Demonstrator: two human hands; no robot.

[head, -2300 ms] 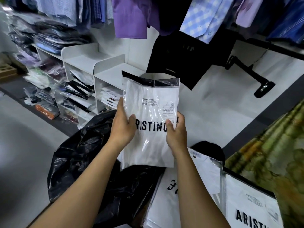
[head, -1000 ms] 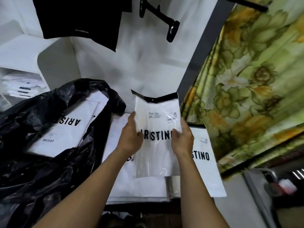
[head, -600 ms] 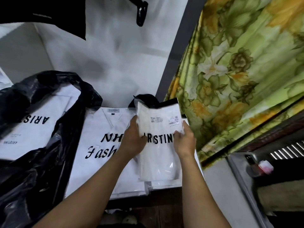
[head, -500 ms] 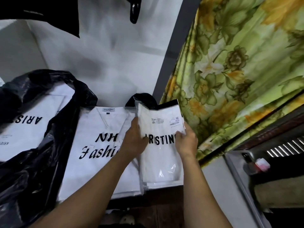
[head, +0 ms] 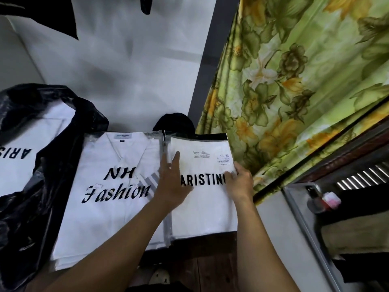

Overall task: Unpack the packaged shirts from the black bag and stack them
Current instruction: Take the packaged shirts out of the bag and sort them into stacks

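Lowered since half a second ago, when both hands held it tilted up, the ARISTINO shirt pack (head: 202, 207) now lies flat on a stack just right of centre, touching the NH Fashion shirt pack (head: 109, 186) at its 9 o'clock. The left hand (head: 171, 186) rests flat on its left part with straight fingers, covering the start of the printed name. The right hand (head: 241, 184) pinches the right edge, thumb on top, and hides the last letter. Of the stack beneath, only thin plastic edges show along the left side. At 8 o'clock the black bag (head: 42, 197) gapes around another white pack (head: 19, 157), cut off by the frame. A dark rounded thing (head: 174, 123) behind the packs cannot be made out. The floral curtain (head: 294, 91) hangs just beside the pack's right edge. Dark wood (head: 210, 260) shows at 6 o'clock, a white wall (head: 126, 70) at 12.
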